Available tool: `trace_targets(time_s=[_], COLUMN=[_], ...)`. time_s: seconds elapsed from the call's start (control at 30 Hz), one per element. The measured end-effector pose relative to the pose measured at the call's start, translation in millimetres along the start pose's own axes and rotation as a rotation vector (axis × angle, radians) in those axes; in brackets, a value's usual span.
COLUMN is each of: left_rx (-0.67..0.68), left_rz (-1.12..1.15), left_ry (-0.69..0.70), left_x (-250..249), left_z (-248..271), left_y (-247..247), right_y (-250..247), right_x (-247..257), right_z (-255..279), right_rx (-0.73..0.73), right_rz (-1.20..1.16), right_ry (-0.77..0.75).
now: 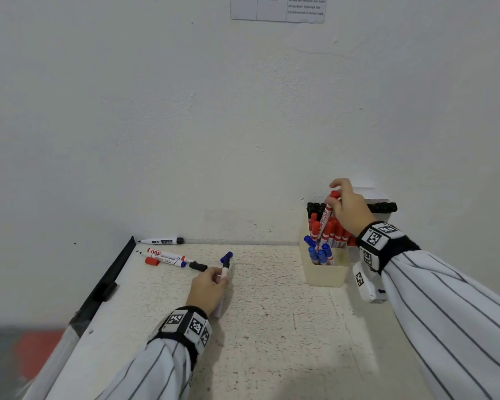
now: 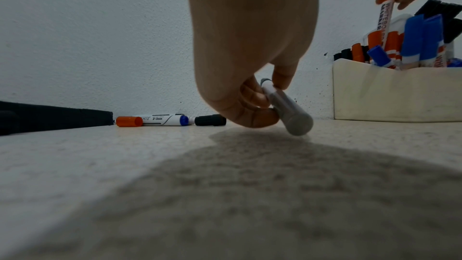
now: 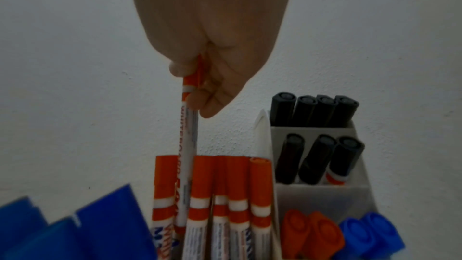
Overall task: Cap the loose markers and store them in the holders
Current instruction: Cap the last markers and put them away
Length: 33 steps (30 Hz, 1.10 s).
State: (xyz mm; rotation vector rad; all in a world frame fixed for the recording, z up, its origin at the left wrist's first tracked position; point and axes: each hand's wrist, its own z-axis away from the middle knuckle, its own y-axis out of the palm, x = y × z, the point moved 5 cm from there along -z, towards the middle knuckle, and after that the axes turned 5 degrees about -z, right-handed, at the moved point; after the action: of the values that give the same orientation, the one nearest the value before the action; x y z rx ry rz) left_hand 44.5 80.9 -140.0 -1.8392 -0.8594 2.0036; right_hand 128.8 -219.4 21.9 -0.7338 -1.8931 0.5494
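Right hand (image 1: 347,205) is up over the cream holder (image 1: 325,271), fingers pinched round the cap end of a red marker (image 1: 326,219), tip already down among the other red markers (image 3: 225,195) standing there. Blue markers (image 1: 319,254) crowd the front of that holder, black ones (image 3: 315,110) fill the grey holder (image 3: 325,191) beside it.

Left hand (image 1: 210,287) sits low on the desk (image 1: 272,327), well left of the cream holder, fingers curled round a marker (image 2: 287,106) whose nib end points away, uncapped. A blue cap (image 1: 226,257) lies just past that nib. Further left of the holder: two more markers (image 1: 168,256), a red cap (image 1: 152,261), a black cap (image 1: 198,266), and a black marker (image 1: 160,241) against the wall.

The risks from here? That red slot is packed tight, so the marker could jam on a neighbour and tip it out, or nudge the holder. And the left hand's nib is bare near the desk, so one slip leaves an ink mark. Cap colours could also get swapped, with three loose caps lying so close together.
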Motion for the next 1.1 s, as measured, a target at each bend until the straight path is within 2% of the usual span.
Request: trace_targets(time_s=[0.1, 0.33, 0.53, 0.63, 0.73, 1.1], left_rx=[0.008, 0.005, 0.005, 0.003, 0.002, -0.016], left_rz=[0.007, -0.004, -0.001, -0.005, 0.001, 0.032], left_ry=[-0.015, -0.023, -0.025, -0.020, -0.021, -0.013], left_x=[1, 0, 0, 0, -1, -1], left_z=[-1, -1, -1, -1, -1, 0], left_y=[1, 1, 1, 1, 1, -1], right_y=[9, 13, 21, 21, 18, 33], right_x=[-7, -4, -11, -6, -4, -18], right_z=[-1, 0, -1, 4, 6, -2], right_rx=[-0.061, -0.168, -0.122, -0.072, -0.091, 0.004], right_rz=[0.002, 0.103, 0.113, 0.039, -0.009, 0.018], right_ry=[0.016, -0.074, -0.029, 0.002, 0.011, 0.053])
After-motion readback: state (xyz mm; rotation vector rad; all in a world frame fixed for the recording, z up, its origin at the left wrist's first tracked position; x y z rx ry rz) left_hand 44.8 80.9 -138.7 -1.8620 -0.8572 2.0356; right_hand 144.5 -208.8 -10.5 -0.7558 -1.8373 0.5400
